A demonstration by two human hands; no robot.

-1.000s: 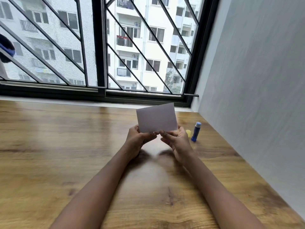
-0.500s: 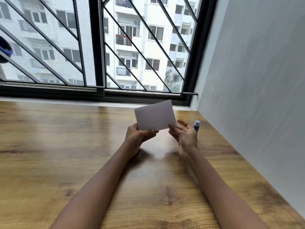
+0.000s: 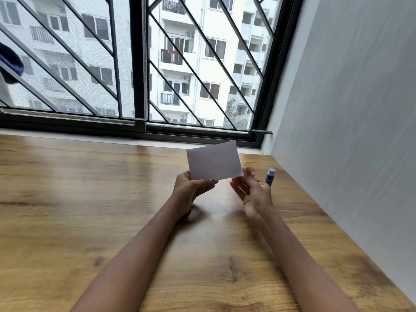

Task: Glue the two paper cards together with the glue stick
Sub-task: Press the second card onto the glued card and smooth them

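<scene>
A white paper card (image 3: 215, 161) is held upright above the wooden table (image 3: 90, 199), pinched at its lower left edge by my left hand (image 3: 191, 190). Whether it is one card or two pressed together cannot be told. My right hand (image 3: 252, 192) is just right of the card's lower right corner, palm up, fingers spread, holding nothing. A blue glue stick (image 3: 270, 176) stands upright on the table behind my right hand, its lower part hidden by my fingers.
A grey wall (image 3: 349, 131) borders the table on the right. A black-framed window with diagonal bars (image 3: 139, 75) runs along the far edge. A dark blue object (image 3: 10, 64) shows at the far left.
My right hand has let go of the card and drawn off to the right, opening its fingers. My left hand keeps the card upright. The yellow thing beside the glue stick is hidden now.
</scene>
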